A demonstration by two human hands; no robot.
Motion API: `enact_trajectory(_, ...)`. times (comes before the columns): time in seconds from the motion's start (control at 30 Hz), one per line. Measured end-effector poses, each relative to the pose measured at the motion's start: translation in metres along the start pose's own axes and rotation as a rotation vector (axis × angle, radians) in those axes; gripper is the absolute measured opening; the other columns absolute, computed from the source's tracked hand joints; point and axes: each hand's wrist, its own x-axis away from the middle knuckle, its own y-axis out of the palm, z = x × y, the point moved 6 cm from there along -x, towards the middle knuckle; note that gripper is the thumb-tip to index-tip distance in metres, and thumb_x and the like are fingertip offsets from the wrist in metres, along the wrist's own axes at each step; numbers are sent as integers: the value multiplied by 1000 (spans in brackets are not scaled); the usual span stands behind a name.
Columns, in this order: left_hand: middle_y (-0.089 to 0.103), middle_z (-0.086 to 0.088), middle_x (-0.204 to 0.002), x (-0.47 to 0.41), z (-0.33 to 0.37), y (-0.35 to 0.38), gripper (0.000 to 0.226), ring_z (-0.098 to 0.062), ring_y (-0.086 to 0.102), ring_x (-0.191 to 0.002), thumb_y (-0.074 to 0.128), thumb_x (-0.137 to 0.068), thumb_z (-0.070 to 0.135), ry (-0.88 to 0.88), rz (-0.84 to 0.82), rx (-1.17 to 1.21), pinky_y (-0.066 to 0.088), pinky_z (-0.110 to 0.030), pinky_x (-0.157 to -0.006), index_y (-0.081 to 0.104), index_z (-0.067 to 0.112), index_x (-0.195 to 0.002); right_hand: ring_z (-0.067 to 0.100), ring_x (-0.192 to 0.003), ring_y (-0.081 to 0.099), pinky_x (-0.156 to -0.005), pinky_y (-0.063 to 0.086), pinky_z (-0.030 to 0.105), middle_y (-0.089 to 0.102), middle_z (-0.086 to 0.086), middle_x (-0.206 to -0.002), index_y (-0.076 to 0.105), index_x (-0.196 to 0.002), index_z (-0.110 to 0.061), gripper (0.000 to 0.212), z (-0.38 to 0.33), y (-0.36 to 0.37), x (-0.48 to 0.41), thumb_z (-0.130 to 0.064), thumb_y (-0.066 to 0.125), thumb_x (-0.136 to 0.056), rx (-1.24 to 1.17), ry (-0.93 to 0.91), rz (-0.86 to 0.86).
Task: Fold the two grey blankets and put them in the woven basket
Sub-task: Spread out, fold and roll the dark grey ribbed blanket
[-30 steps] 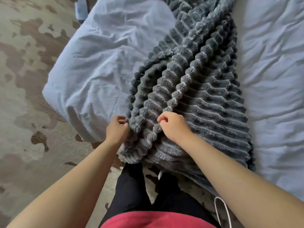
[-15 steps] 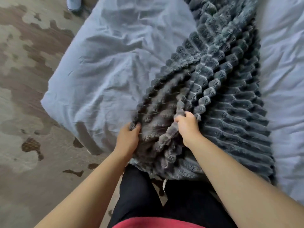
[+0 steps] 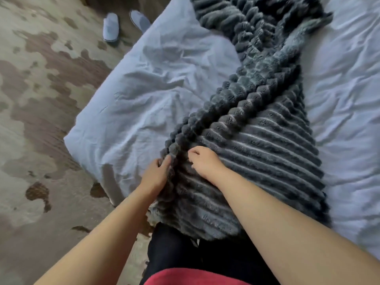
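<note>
Two hands closer; one blanket

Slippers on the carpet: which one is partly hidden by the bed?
The slipper on the picture's right, its end cut off by the bed corner; the slipper on the left lies fully in view.

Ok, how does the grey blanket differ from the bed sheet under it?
The blanket is dark grey, thick and ribbed; the sheet is pale, thin and creased. The blanket lies gathered in a long strip; the sheet is spread wide beneath it. The left hand and right hand grip the blanket, not the sheet. Both are soft cloth.
</note>
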Motion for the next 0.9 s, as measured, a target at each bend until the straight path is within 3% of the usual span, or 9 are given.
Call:
enact_trajectory(0.13, 59, -3, -121, -10, 25, 11, 61, -21, 56, -104, 59, -86, 53, 130, 54, -142, 43, -33, -86, 42, 22, -136, 14, -64, 58, -58, 48, 25, 64, -1, -81, 59, -84, -28, 21, 82, -61, 23, -22, 45, -98, -112, 124, 39)
enact_trajectory(0.27, 50, -18, -132, -25, 63, 25, 69, -34, 53, -117, 65, -84, 47, 236, 118, -424, 42, -38, -102, 36, 25, -143, 15, -59, 55, -51, 43, 24, 65, 3, -76, 65, -93, -15, 19, 184, -149, 53, -16, 47, -97, -163, 350, 221)
enact_trajectory(0.43, 63, -22, -116, -56, 108, 43, 59, -36, 59, -104, 59, -88, 51, 210, 104, -745, 46, -36, -82, 54, 9, -129, 22, -63, 45, -61, 33, 32, 52, 9, -65, 66, -81, -2, 22, 261, -250, 68, -13, 50, -92, -189, 445, 505)
enact_trajectory(0.5, 66, -20, -109, -71, 123, 50, 55, -35, 60, -100, 59, -87, 54, 179, 64, -715, 46, -35, -81, 61, 7, -116, 23, -60, 40, -54, 25, 34, 45, 10, -59, 55, -60, -6, 32, 276, -282, 58, -11, 47, -91, -67, 475, 580)
enact_trajectory(0.6, 68, -19, -87, -91, 147, 62, 50, -33, 63, -81, 64, -82, 56, 194, 98, -599, 44, -33, -69, 67, 7, -91, 25, -57, 36, -53, 25, 35, 46, 13, -65, 47, -63, -5, 32, 292, -307, 33, -10, 41, -94, -47, 514, 629)
enact_trajectory(0.7, 62, -6, -67, -106, 174, 80, 43, -19, 55, -62, 67, -79, 57, 219, 153, -590, 38, -28, -56, 60, 16, -67, 30, -78, 51, -69, 41, 35, 56, 18, -90, 56, -91, -2, 25, 300, -299, 2, -21, 43, -98, -340, 548, 539)
enact_trajectory(0.77, 56, -4, -61, -110, 193, 95, 45, -18, 52, -58, 67, -79, 56, 237, 145, -640, 35, -27, -51, 57, 14, -64, 31, -91, 59, -87, 49, 42, 61, 14, -101, 64, -100, -10, 32, 294, -282, -12, -37, 47, -97, -669, 580, 301)
enact_trajectory(0.83, 56, -8, -61, -102, 211, 106, 51, -24, 53, -60, 66, -79, 58, 249, 149, -687, 35, -28, -51, 57, 10, -66, 26, -70, 65, -70, 54, 37, 67, 10, -82, 71, -80, -13, 41, 277, -270, -14, -44, 48, -95, -781, 540, 42)
enact_trajectory(0.9, 58, -9, -63, -84, 229, 113, 52, -27, 56, -62, 65, -79, 59, 256, 148, -564, 39, -29, -53, 58, 8, -70, 23, -54, 67, -52, 56, 30, 70, 9, -66, 76, -65, -15, 43, 255, -279, 0, -43, 54, -89, -825, 481, -56)
